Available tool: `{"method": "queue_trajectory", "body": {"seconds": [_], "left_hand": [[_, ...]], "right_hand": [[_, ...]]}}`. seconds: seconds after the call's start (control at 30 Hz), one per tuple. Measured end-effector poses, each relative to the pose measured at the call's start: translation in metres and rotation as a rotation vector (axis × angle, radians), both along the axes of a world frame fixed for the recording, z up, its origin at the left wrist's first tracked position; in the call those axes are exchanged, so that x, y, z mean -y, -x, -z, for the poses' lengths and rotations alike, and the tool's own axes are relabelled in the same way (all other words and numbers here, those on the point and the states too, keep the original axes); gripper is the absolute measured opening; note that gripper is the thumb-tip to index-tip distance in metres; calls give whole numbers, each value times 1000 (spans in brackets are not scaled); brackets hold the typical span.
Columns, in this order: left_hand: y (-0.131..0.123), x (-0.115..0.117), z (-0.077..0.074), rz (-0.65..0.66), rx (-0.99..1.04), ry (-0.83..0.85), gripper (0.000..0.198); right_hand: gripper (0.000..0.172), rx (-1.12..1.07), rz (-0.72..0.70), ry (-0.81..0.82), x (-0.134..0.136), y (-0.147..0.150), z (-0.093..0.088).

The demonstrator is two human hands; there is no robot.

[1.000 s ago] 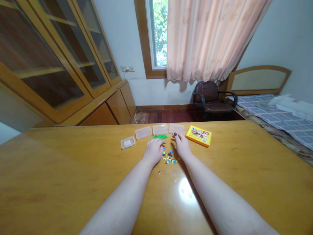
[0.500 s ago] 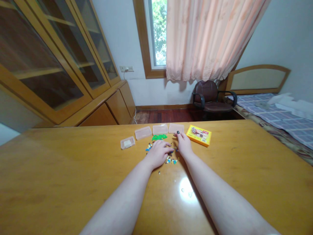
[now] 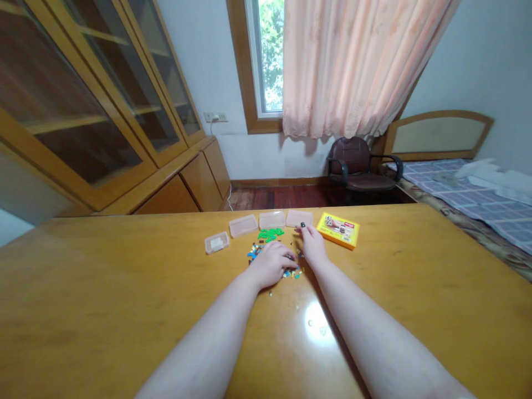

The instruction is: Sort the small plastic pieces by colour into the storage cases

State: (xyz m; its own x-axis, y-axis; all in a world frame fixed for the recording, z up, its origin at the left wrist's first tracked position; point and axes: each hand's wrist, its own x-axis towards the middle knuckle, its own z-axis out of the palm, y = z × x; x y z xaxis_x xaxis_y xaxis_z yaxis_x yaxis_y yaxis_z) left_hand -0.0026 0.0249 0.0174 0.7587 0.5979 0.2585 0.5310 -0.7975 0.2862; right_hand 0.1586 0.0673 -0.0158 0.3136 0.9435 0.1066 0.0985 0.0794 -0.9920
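Note:
My left hand (image 3: 272, 265) lies low over small mixed-colour building bricks (image 3: 254, 252), its fingers bent and apart. Its fingertips reach among the blue, white and yellow bricks (image 3: 292, 274) on the near side, and the palm hides part of the heap. My right hand (image 3: 312, 243) is at the near edge of a clear plastic tray (image 3: 294, 216), with thumb and fingers drawn together. Whatever is between those fingertips is too small to name. A heap of green bricks (image 3: 270, 234) sits just beyond my left hand.
Two more clear trays (image 3: 243, 226) stand along the far side of the wooden table (image 3: 124, 293). A smaller clear box (image 3: 216, 243) with something white inside is at their left. A yellow box (image 3: 338, 230) lies right of my right hand. One tiny loose piece (image 3: 270, 294) lies nearer me.
My left hand has shifted slightly toward me, its fingers now over the near bricks. More of the green heap and the bricks behind the hand show. My right hand stays almost still.

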Motion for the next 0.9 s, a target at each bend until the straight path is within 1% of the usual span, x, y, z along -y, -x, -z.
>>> {"method": "queue_trajectory", "body": {"seconds": [0.1, 0.23, 0.3, 0.43, 0.47, 0.5, 0.63, 0.67, 0.77, 0.9], "left_hand": [[0, -3, 5, -51, -2, -13, 30], [1, -6, 10, 6, -23, 16, 34], [2, -7, 9, 9, -35, 35, 34], [6, -7, 4, -73, -75, 30, 32], [6, -7, 4, -76, -68, 19, 31], [5, -6, 3, -59, -52, 9, 31], [1, -5, 6, 99, -14, -4, 36], [0, -5, 7, 119, -19, -3, 37], [2, -5, 8, 101, -35, -10, 35], [6, -1, 3, 60, -52, -26, 29]], "right_hand": [[43, -18, -6, -7, -1, 0, 3], [42, -14, -8, 3, -1, -1, 4], [41, 0, -6, 5, 0, -2, 3], [41, 20, 3, -9, 1, -2, -1], [41, 20, 3, -8, 1, -1, -1], [41, 18, 2, -4, 2, -1, -1], [40, 10, -11, 4, 1, -1, -1], [40, 13, -11, 4, 1, -1, -1], [40, 27, 1, 11, 2, -1, -2], [41, 32, 10, 10, 2, -2, -5]]}}
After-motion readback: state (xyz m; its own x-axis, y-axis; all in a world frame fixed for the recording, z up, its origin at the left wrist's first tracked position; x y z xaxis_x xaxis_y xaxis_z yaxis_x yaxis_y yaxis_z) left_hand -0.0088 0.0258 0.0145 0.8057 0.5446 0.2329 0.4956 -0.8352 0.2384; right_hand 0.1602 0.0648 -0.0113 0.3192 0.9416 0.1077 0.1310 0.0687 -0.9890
